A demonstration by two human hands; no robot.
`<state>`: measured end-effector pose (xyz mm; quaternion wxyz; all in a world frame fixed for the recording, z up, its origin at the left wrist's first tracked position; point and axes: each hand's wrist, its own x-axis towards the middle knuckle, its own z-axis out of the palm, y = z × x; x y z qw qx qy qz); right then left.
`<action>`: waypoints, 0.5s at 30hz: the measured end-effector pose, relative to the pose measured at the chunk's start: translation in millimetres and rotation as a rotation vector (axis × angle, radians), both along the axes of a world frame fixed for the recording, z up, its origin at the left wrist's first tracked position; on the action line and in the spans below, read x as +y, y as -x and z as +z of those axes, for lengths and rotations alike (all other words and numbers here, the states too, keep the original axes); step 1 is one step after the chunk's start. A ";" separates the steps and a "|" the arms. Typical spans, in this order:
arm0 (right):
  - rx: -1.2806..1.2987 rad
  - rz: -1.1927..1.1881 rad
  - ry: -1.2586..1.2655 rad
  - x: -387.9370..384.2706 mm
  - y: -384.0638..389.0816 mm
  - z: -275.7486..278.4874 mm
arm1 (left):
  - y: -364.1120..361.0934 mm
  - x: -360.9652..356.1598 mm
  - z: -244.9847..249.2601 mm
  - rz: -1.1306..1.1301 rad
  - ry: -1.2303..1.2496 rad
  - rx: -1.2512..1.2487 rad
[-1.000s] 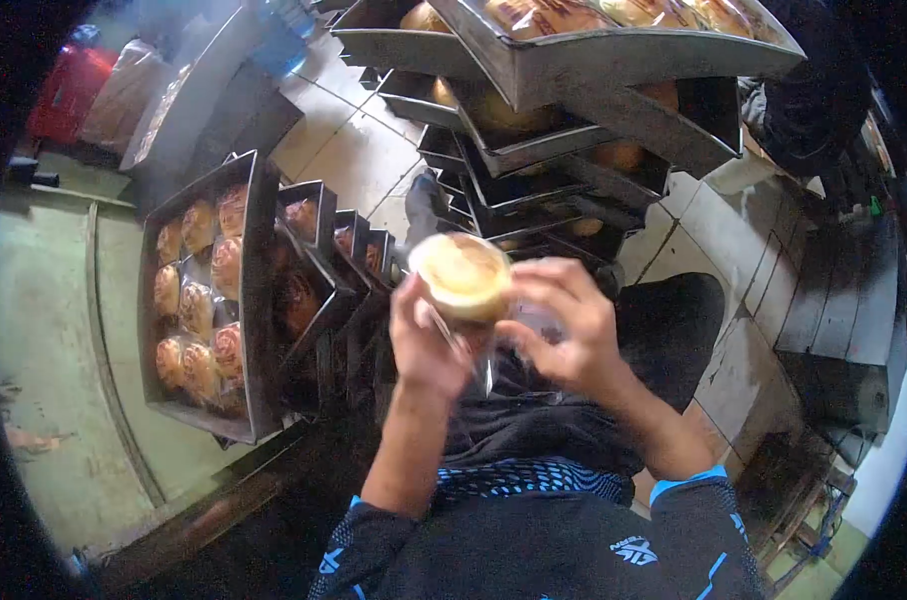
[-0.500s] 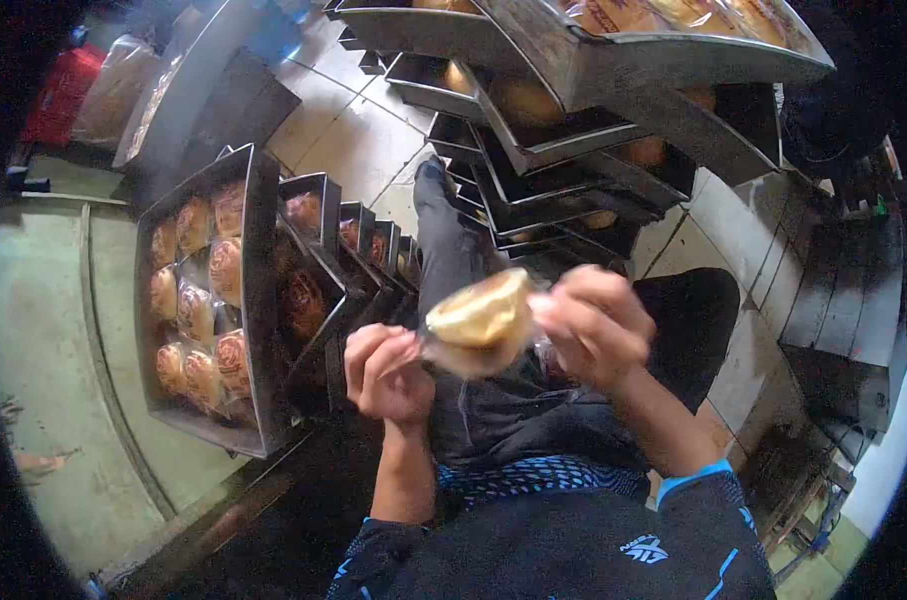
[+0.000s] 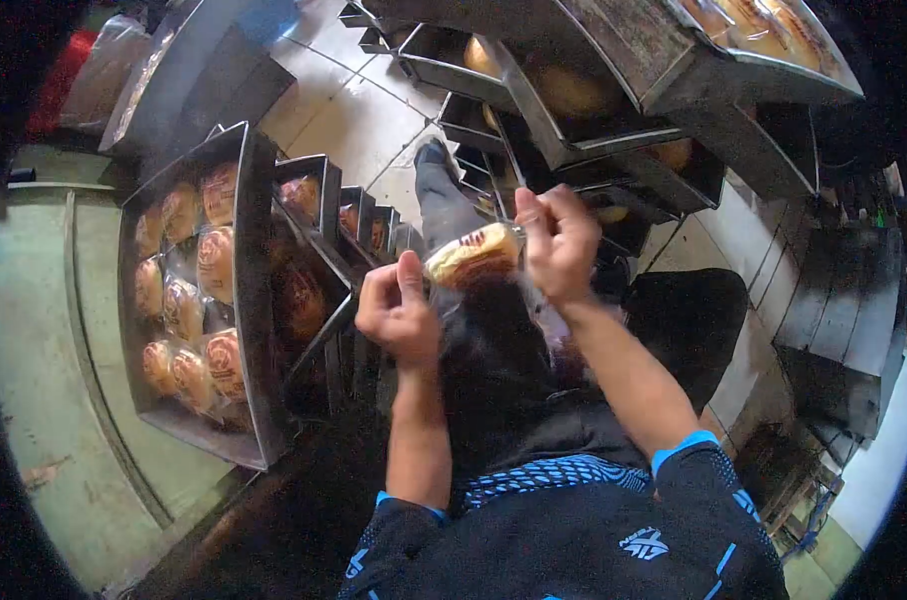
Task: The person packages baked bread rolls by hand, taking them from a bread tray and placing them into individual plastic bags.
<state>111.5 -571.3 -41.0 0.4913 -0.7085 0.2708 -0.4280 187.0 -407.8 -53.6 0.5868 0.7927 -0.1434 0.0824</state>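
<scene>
A golden bread bun [image 3: 474, 258] with dark printing on its top hangs between my hands in a clear plastic bag, above my lap. My left hand [image 3: 401, 310] pinches one end of the bag, thumb raised against curled fingers. At the bag's other end, my right hand [image 3: 562, 245] grips it between thumb and fingers. Clear plastic packaging [image 3: 554, 332] lies on my lap below the right hand, its contents hard to make out.
To the left, a metal tray [image 3: 257, 400] holds several bagged buns [image 3: 216, 262], with more trays stacked beyond it. Staggered metal trays [image 3: 629, 137] with buns rise ahead and to the right. Tiled floor [image 3: 339, 110] shows between the stacks.
Both hands have lifted the bun away from my body. The bun has turned so its printed top shows, and my thumbs now point up at the bag's ends.
</scene>
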 end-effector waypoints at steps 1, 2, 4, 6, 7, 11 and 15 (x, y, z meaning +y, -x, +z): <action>0.057 -0.033 -0.002 7.6 8.4 0.4 | 5.4 3.8 5.3 -0.059 0.158 0.201; 0.112 -0.069 -0.005 21.8 22.8 0.5 | 17.1 12.2 17.0 -0.112 0.183 0.261; 0.239 0.022 -0.009 46.6 61.9 -21.2 | 39.9 47.5 13.1 -0.114 0.208 0.504; 0.379 0.040 -0.152 77.4 97.6 -40.7 | 73.2 75.4 3.5 -0.107 0.010 0.475; 0.450 0.064 -0.176 86.8 111.0 -46.8 | 89.7 87.7 -6.3 -0.098 -0.069 0.436; 0.626 0.244 -0.089 62.6 137.1 -47.3 | 110.0 95.7 5.3 -0.091 -0.017 0.269; 0.228 0.174 -0.095 29.8 111.3 -1.4 | 66.3 83.3 33.7 -0.210 0.012 0.317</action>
